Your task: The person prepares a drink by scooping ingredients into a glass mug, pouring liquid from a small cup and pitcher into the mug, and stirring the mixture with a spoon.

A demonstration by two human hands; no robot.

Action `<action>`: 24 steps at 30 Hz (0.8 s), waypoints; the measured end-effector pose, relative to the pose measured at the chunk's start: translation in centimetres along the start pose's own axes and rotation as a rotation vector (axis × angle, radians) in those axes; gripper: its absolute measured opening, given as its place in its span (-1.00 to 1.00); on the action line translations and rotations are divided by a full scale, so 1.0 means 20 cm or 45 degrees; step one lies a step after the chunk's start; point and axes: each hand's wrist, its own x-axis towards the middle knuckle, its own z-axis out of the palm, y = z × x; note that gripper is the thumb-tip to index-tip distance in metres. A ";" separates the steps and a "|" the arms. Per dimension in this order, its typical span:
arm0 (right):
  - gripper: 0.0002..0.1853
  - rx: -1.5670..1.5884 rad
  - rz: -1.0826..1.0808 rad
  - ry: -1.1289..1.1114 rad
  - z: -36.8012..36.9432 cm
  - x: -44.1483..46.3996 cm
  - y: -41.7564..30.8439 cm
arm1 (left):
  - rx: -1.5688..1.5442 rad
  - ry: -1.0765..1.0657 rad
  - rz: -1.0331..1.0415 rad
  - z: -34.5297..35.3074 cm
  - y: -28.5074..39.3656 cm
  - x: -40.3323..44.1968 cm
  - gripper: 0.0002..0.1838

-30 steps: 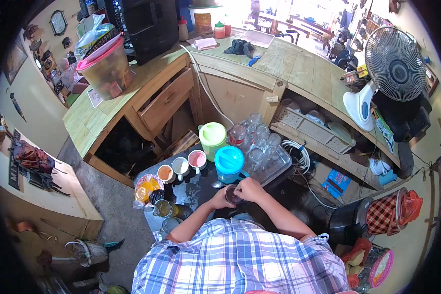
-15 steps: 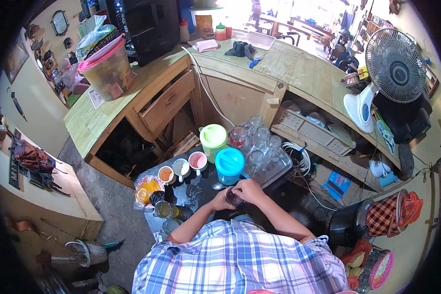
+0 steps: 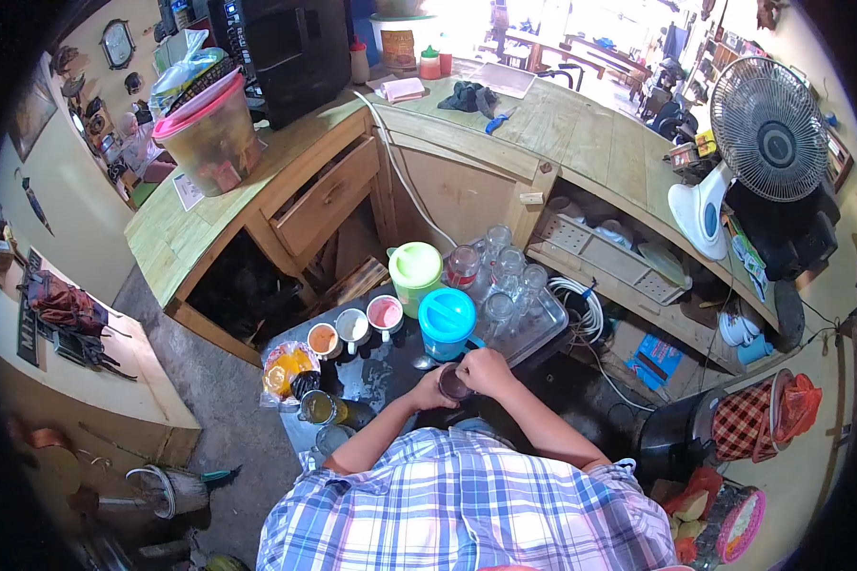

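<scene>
A small glass (image 3: 453,383) with something dark in it is held near the table's front edge, close to my body. My left hand (image 3: 427,391) wraps round its left side. My right hand (image 3: 486,370) is closed over the right side of the rim, and whatever its fingers pinch is hidden. Just beyond stands a blue lidded pitcher (image 3: 447,322), with a spoon (image 3: 424,362) lying at its foot. Behind it is a green lidded pitcher (image 3: 415,274). Three cups stand to the left: one pink inside (image 3: 385,313), one whitish (image 3: 353,326), one orange (image 3: 324,339).
Several upturned glasses (image 3: 509,266) stand on a clear tray (image 3: 543,324) to the right. At the left are a bag of yellow stuff (image 3: 288,369) and a glass jug (image 3: 324,408). A wooden counter (image 3: 581,133) with shelves wraps round the far side; a fan (image 3: 771,133) stands on it.
My right hand has shifted very slightly at the rim, and a little more of the dark contents shows. The pitchers and cups have stayed in place.
</scene>
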 end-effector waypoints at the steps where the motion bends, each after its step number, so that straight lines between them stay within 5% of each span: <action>1: -0.80 -0.123 0.092 -0.139 -0.01 0.00 -0.01 | 0.000 0.000 -0.001 0.00 0.01 0.00 -0.03; 4: -0.80 0.122 -0.028 0.117 0.01 0.00 0.00 | -0.040 -0.030 -0.015 0.00 0.03 0.00 -0.03; 7: -0.81 -0.143 0.081 -0.171 -0.02 -0.01 -0.01 | 0.000 0.005 -0.009 0.00 0.02 0.00 -0.03; 10: -0.82 0.149 0.003 0.089 0.02 -0.02 0.00 | 0.059 -0.009 -0.069 -0.01 0.02 0.00 -0.04; 13: -0.81 -0.115 0.095 -0.056 0.01 -0.01 0.00 | 0.052 0.007 -0.053 0.00 0.01 0.00 -0.05; 16: -0.82 0.166 -0.029 0.092 -0.01 -0.02 -0.02 | -0.034 -0.010 -0.038 0.00 -0.01 0.01 -0.05; 19: -0.81 -0.085 -0.020 0.029 0.02 -0.01 0.00 | 0.002 0.000 -0.008 0.00 0.02 0.01 -0.05; 24: -0.81 0.054 -0.035 0.084 0.03 -0.02 0.00 | 0.013 0.015 0.019 0.00 0.02 0.01 -0.04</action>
